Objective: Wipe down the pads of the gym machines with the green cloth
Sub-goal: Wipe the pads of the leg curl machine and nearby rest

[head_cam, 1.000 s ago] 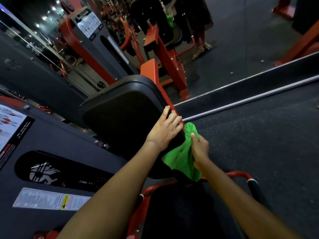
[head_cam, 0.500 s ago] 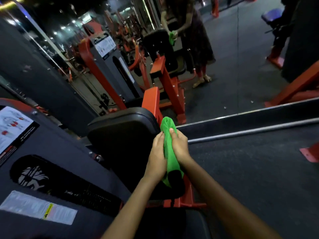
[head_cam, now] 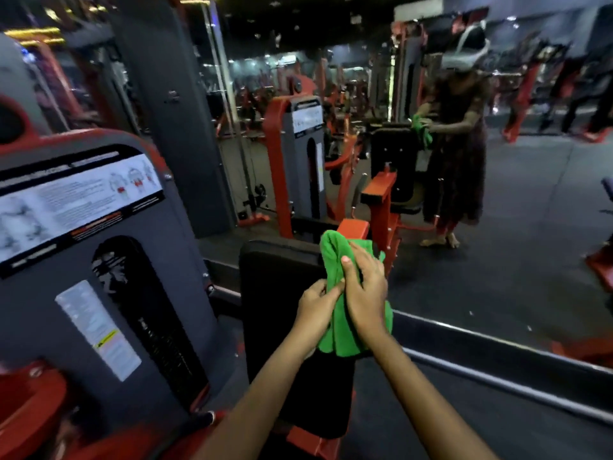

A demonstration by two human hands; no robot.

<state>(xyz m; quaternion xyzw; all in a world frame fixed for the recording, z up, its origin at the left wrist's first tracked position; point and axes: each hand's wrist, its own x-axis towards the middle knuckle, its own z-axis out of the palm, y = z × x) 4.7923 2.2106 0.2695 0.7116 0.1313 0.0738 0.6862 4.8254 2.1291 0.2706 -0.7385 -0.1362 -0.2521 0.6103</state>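
A black upright pad point(head_cam: 278, 283) of a red-framed gym machine stands in the middle of the head view. The green cloth point(head_cam: 335, 260) is draped over the pad's top right corner and hangs down its right edge. My right hand point(head_cam: 365, 287) lies over the cloth with the thumb hooked around a fold. My left hand point(head_cam: 315, 307) pinches the cloth's left edge against the pad. The lower part of the pad is hidden behind my forearms.
The machine's grey weight-stack shroud point(head_cam: 109, 270) with instruction labels stands close on the left. A wall mirror point(head_cam: 497, 194) straight ahead reflects the machine and a person. Its dark base ledge point(head_cam: 497, 353) runs along the floor on the right. Dark rubber floor point(head_cam: 414, 426) lies below.
My view has lifted from the floor towards the mirror. The cloth went from the pad's lower right edge up over its top corner, and both hands now grasp it there.
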